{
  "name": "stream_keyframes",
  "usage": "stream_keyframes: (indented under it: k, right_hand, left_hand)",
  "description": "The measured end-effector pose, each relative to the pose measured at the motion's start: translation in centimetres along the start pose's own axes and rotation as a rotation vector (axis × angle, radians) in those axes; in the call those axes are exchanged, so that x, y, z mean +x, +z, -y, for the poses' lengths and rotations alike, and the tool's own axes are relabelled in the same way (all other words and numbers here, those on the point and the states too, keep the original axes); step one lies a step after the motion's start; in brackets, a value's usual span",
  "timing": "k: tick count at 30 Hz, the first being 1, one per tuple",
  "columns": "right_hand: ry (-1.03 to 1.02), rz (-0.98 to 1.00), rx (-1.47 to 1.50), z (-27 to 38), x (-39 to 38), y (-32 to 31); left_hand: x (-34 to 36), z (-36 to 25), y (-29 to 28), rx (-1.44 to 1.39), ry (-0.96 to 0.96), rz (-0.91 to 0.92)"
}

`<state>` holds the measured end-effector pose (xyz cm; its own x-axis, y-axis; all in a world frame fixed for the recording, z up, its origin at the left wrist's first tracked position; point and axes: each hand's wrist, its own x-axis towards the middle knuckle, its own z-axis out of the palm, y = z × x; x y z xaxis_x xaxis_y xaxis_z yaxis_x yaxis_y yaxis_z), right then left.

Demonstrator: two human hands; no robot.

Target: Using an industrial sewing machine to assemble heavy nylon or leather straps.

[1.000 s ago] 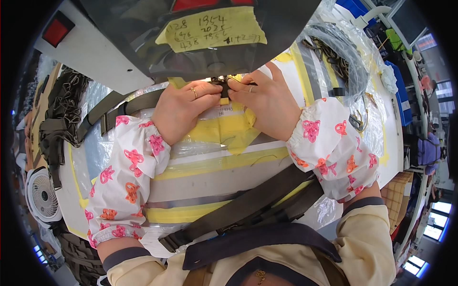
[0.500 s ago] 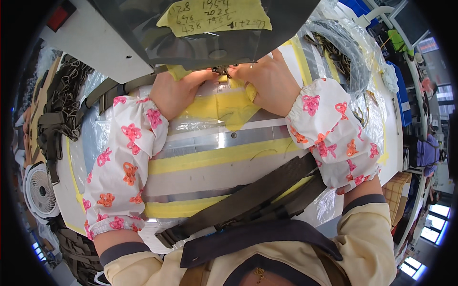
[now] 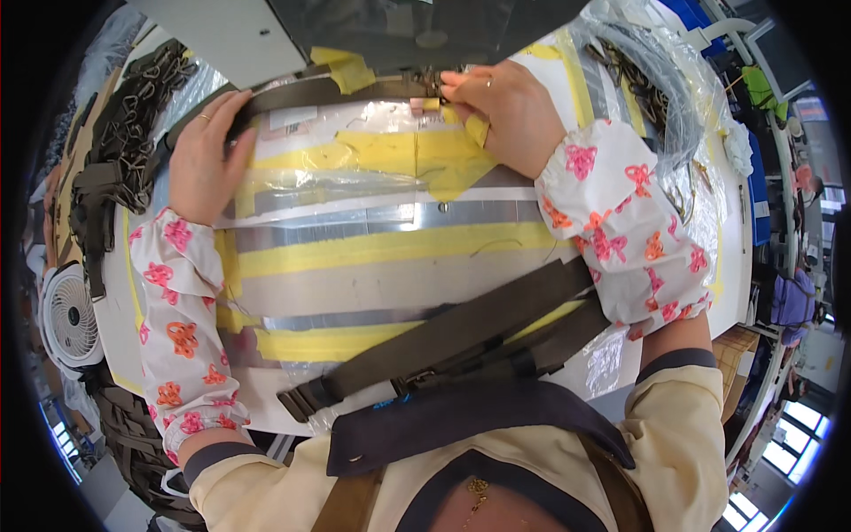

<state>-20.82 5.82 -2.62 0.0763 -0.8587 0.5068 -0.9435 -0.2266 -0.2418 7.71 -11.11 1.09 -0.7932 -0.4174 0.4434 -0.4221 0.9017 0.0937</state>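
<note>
An olive-brown webbing strap (image 3: 310, 95) runs across the far part of the worktop, under the edge of a dark grey machine head (image 3: 425, 40). My left hand (image 3: 206, 160) holds the strap toward its left, fingers over it and thumb on the near side. At the strap's right end, my right hand (image 3: 514, 115) pinches with thumb and index finger, close by a small metal part (image 3: 433, 82) beneath the machine. What exactly lies between those right fingertips is partly hidden. A yellow tape flap (image 3: 348, 71) sticks up behind the strap.
Yellow tape strips (image 3: 390, 241) and clear plastic cover the worktop. More dark straps with buckles (image 3: 443, 346) lie near my body. Straps with metal hooks (image 3: 133, 133) hang at the left beside a white fan (image 3: 73, 319). Bagged hardware (image 3: 634, 75) sits far right.
My left hand has moved left, away from the metal part, along the strap. My right hand stays by the metal part. The view has shifted, and the machine's paper note is out of sight.
</note>
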Motion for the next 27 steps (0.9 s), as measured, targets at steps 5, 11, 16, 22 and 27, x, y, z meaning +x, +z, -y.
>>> stream_keyframes:
  k: [5, 11, 16, 22, 27]
  right_hand:
    - [-0.191, 0.038, -0.159, 0.1, -0.2, -1.3]
    - [-0.379, 0.116, -0.157, 5.9, 2.4, -1.2]
    - [-0.466, 0.038, -0.124, 8.8, 5.9, 3.4]
    - [-0.384, 0.085, 0.128, 7.6, 2.1, 0.0]
    - [-0.167, 0.865, 0.420, 10.0, -3.4, -7.4]
  left_hand:
    - [-2.0, 1.4, 0.2, 0.021, -0.163, 0.156]
    - [-5.5, 7.3, -3.9, 0.390, -0.028, 0.017]
    - [-6.0, 14.5, -3.8, 0.724, -0.122, 0.116]
    - [-7.1, -4.5, -7.2, -0.268, -0.244, 0.341]
    - [-10.4, -13.6, -9.1, -0.440, -0.129, 0.763]
